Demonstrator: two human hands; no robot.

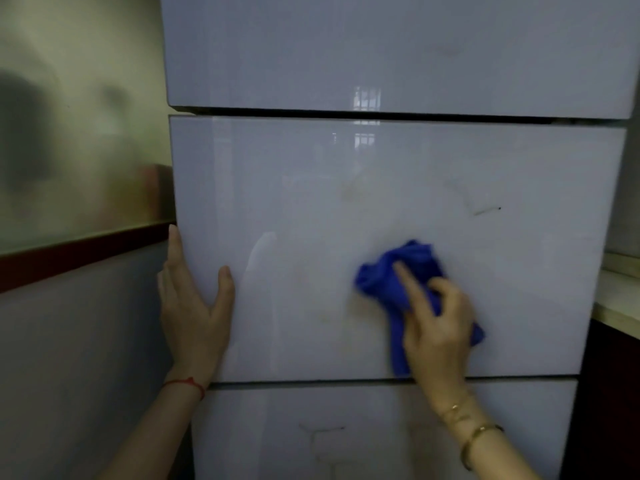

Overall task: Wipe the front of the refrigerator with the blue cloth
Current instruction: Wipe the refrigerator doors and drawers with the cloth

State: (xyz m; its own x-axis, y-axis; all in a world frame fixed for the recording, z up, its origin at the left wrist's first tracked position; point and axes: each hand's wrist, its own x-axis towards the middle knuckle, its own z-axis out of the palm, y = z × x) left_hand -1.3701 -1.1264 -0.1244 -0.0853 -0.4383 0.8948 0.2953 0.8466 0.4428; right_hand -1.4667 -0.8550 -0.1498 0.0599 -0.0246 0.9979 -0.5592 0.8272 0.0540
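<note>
1. At the far left stood a wall [69, 133], pale and blurred above, grey below, with a dark red strip [79, 254] running across it between the two.
2. The left hand [194, 306] lay flat on the left edge of the refrigerator [381, 188], at about 8 o'clock of the middle door panel. Its fingers wrapped round the panel's side while the thumb [225, 282] rested on the glossy front. Its grip was spread apart and held nothing. A red string bracelet [187, 384] circled that wrist.
3. The refrigerator front was white and shiny, split into three stacked panels by dark horizontal gaps. A window reflection showed near 12 o'clock of the middle panel, and faint yellowish smudges lay near its centre.
4. The blue cloth [401, 271] was bunched up and pressed against the middle panel at about 5 o'clock from the panel's centre, with a tail of it hanging down towards the lower gap.
5. The right hand [436, 327] was clamped on the blue cloth, the index finger [408, 282] stretched over it towards 11 o'clock, the other fingers curled into the fabric. Gold bracelets [474, 434] sat on that wrist.
6. A short dark mark [486, 211] showed on the panel at 1 o'clock from the cloth.
7. At the far right, a pale surface [620, 299] butted close beside the refrigerator.
</note>
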